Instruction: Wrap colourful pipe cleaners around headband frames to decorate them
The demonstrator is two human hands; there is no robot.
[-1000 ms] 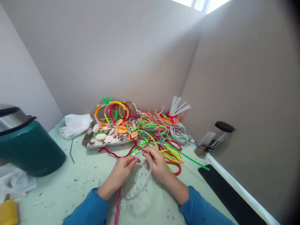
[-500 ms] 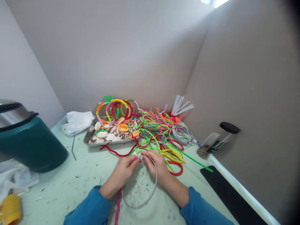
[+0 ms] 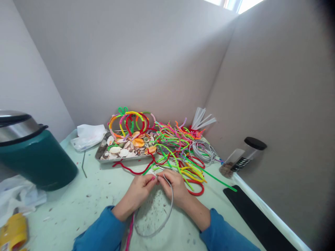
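Note:
A thin grey hoop hangs in a loop between my hands, its two ends meeting at my fingertips. My left hand is closed in a pinch on one end. The fingers of my right hand pinch the other end close by, so the join is mostly hidden. From beneath my left wrist a pink pipe cleaner runs toward the near edge; I cannot tell where its upper end lies. A pointed metal tip shows just beyond my right fingers.
A metal tray holds shells and colourful hoops. Right of it lie piled pipe cleaners and a grey coil. A green bottle and yellow glue gun stand left; a clear jar and black strip are right.
My fingertips have drawn closer together at the ends of the grey hoop. The loop has shifted slightly left and down. The view has moved a little.

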